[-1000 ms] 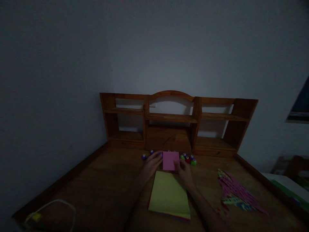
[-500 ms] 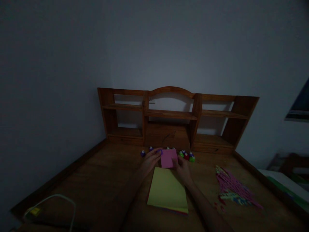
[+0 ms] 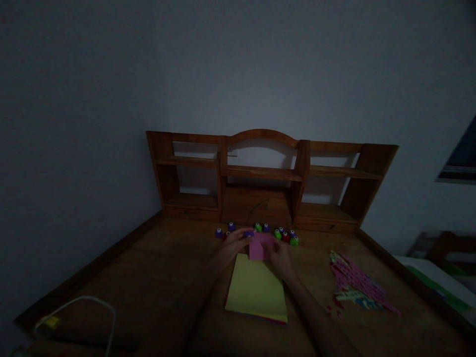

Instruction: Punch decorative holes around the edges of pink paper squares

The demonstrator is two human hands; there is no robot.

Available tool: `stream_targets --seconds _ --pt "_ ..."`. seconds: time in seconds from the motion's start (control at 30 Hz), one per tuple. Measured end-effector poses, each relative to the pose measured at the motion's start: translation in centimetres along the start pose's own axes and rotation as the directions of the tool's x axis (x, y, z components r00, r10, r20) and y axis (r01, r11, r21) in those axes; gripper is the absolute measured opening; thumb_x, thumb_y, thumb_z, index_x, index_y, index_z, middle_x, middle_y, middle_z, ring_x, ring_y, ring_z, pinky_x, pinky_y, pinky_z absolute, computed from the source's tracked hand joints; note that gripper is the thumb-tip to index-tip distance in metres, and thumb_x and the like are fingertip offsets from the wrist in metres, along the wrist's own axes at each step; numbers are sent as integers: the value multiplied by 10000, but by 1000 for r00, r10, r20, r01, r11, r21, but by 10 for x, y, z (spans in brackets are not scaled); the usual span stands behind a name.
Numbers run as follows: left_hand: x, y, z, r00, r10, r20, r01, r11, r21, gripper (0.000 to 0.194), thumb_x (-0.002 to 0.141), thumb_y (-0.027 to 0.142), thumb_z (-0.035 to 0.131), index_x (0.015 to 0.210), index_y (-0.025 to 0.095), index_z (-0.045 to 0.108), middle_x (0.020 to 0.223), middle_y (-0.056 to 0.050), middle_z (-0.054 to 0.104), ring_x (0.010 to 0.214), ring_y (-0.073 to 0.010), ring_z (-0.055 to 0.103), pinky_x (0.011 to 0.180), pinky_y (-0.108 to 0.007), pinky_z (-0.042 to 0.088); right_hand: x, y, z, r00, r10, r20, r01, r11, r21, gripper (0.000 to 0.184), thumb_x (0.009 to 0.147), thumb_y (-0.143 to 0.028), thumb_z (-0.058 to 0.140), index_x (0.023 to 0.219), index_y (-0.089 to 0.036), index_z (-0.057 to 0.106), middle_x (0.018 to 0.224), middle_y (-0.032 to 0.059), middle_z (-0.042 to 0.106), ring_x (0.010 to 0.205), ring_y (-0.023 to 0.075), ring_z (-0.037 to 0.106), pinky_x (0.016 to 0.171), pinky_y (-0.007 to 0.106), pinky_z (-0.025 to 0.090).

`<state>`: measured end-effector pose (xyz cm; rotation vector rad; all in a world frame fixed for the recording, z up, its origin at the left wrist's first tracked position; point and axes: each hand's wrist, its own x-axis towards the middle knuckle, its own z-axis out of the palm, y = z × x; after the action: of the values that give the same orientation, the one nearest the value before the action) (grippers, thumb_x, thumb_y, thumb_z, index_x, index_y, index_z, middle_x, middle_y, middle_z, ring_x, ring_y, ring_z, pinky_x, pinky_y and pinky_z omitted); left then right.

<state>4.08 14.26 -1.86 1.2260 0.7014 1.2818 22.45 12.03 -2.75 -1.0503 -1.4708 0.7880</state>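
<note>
1. Pinching pink paper by its right edge: right hand; left hand, at its left edge, fingers apparently closed on small purple piece
2. Paper near back edge of desk, mid-length, beyond yellow sheets
3. Uneven pull could crease it; sideways drift could topple eyed figures crowding close
4. Strip pile toward desk's right edge, well apart

I work in dim, bluish light and cannot tell where it comes from. The wall looks palest around the arch of the shelf unit. My left forearm fades nearly to black toward the near edge of the desk (the yellow paper shows brightest there). Blur softens my fingertips; the wide lens splays the desk's side edges.
</note>
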Motion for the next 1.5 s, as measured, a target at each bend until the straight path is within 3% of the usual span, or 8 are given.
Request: stream_targets --seconds 0.3,0.6,0.83,1.27,1.5 --pt "0 -1 2 1000 9 -10 -9 1000 -18 460 648 278 791 1077 159 674 1081 -124 671 952 -248 633 837 -350 484 -1 1 -1 1000 1 -25 -2 999 -50 403 770 -496 598 854 -117 706 694 60 663 589 169 522 540 260 409" --pt "-1 -2 -1 998 50 36 -51 998 24 439 696 283 766 1103 157 659 1108 -119 663 980 -235 623 870 -346 473 -1 -1 -2 999 -24 33 28 992 -122 404 802 -472 538 884 -103 682 676 38 634 560 143 498 500 233 377" --pt "1 -2 -3 998 55 41 -56 998 36 425 685 275 773 1080 153 671 1104 -123 669 986 -239 623 888 -349 465 -2 -1 0 999 -46 14 48 980 -194 405 798 -497 527 722 -116 641 546 -2 520 496 117 406 439 218 283" --pt "0 0 -2 999 24 27 -26 998 59 439 677 261 775 1089 145 676 1112 -136 671 988 -252 630 887 -361 461 -3 3 1 995 -86 49 93 978 -187 387 845 -466 484 734 -129 637 591 3 523 543 128 424 471 217 299" --pt "2 -3 -1 999 39 -34 -37 998 50 406 639 246 792 1021 141 700 1083 -134 681 967 -248 637 872 -356 467 -2 4 4 995 -66 79 78 984 -158 369 852 -445 470 779 -128 643 627 14 572 552 132 466 484 218 327"
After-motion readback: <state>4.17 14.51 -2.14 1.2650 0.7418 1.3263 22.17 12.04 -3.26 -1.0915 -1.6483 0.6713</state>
